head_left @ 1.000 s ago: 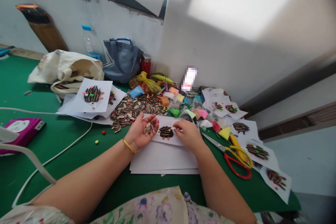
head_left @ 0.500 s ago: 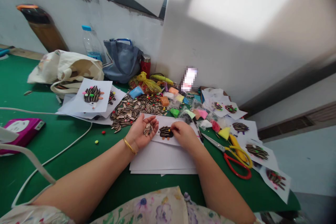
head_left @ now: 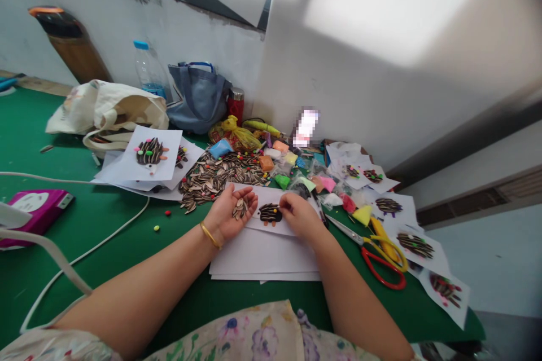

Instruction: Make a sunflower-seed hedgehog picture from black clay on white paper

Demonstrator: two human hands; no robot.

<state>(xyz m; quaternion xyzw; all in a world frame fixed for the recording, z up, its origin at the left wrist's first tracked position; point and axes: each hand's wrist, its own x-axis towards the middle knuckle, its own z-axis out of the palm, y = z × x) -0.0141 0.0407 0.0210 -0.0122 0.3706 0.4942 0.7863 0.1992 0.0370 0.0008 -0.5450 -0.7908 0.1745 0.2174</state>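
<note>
My left hand (head_left: 228, 213) lies palm up, fingers curled, cupping several striped sunflower seeds (head_left: 239, 209). Just right of it, a hedgehog figure (head_left: 269, 213) on a white sheet (head_left: 253, 228) has rows of seeds on a dark body, a yellow dot and orange feet. My right hand (head_left: 300, 215) is at the figure's right edge, thumb and fingertips pinched together. Whatever sits between those fingertips is too small or hidden to make out. Beneath the sheet is a stack of white paper (head_left: 262, 256).
Behind my hands spreads a pile of sunflower seeds (head_left: 224, 172). Bagged coloured clay (head_left: 282, 181) lies beyond the sheet. Scissors (head_left: 383, 254) rest to the right, beside finished hedgehog cards (head_left: 417, 243). More cards (head_left: 173, 141) are stacked left, near a white cable (head_left: 114, 248).
My right hand has drawn back very slightly to the right, still pinched. My left hand keeps cupping the seeds. The whole view has shifted a little.
</note>
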